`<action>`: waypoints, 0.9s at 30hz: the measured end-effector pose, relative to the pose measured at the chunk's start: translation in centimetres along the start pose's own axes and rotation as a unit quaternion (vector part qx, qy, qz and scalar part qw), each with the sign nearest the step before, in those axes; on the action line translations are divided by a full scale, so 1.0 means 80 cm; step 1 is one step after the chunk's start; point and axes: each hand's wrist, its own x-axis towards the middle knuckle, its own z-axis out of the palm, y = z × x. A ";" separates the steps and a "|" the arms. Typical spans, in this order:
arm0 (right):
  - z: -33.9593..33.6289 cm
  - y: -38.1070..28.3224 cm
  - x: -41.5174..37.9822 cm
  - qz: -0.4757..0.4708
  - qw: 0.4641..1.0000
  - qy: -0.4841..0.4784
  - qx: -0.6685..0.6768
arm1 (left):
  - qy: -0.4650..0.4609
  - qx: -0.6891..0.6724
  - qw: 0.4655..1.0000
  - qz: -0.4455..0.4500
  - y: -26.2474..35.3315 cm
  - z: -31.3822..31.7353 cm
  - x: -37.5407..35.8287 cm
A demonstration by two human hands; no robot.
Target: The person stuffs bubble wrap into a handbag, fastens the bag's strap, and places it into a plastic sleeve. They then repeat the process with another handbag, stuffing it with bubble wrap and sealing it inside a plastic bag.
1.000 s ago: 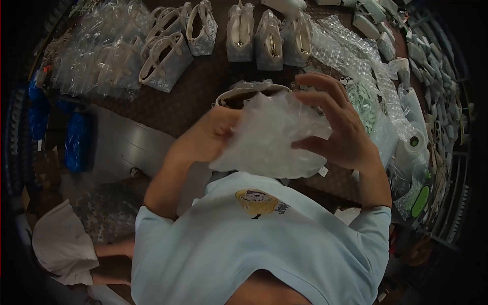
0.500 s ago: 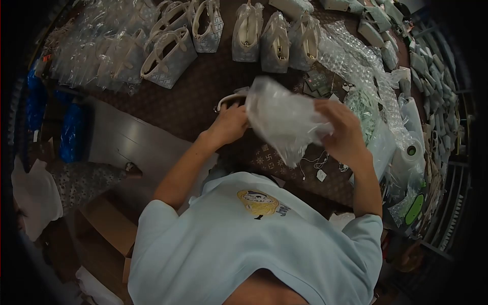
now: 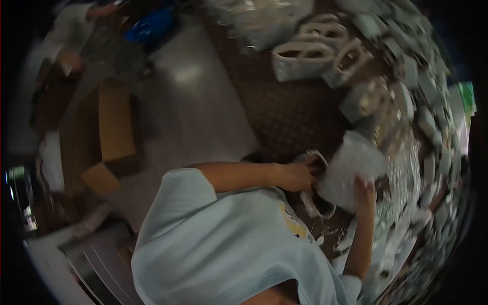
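My left hand point(image 3: 297, 176) is at the mouth of a handbag with pale handles point(image 3: 319, 207), close in front of my body. Its fingers curl over the bag's dark opening; the tips are hidden and smeared. My right hand point(image 3: 364, 191) is closed on the lower right part of a translucent plastic wrap point(image 3: 351, 165). This wrap looks puffed and whitish, and it stands between my hands, covering the right side of the handbag. Whether something lies inside the wrap I cannot make out.
Pale patterned handbags point(image 3: 302, 63) stand on the brown patterned table point(image 3: 279, 114), some in clear plastic. Wrapped goods point(image 3: 406, 68) are heaped along the right, with bubble wrap point(image 3: 409, 175) nearer. An open cardboard box point(image 3: 118, 124) and a blue bundle point(image 3: 151, 26) are left. Another person's sleeve point(image 3: 71, 25) shows upper left.
The view has swung left, so the table and bags appear turned and farther right. My left hand stays at the handbag, and my right hand still holds the plastic wrap, now beside the bag.
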 end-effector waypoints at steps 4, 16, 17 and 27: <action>0.040 -0.029 -0.056 -0.354 0.864 0.066 -0.352 | 0.127 0.094 0.986 -0.050 -0.010 0.013 0.008; 0.105 -0.061 -0.014 0.025 0.692 -0.216 -0.689 | 0.077 0.005 0.994 -0.072 -0.004 0.000 0.014; 0.112 -0.048 -0.003 0.080 0.746 -0.183 -0.635 | 0.030 0.003 0.995 -0.099 -0.001 -0.001 0.012; 0.083 0.079 0.032 -0.027 0.944 -0.255 -0.207 | 0.014 -0.212 0.955 -0.207 0.003 -0.018 0.036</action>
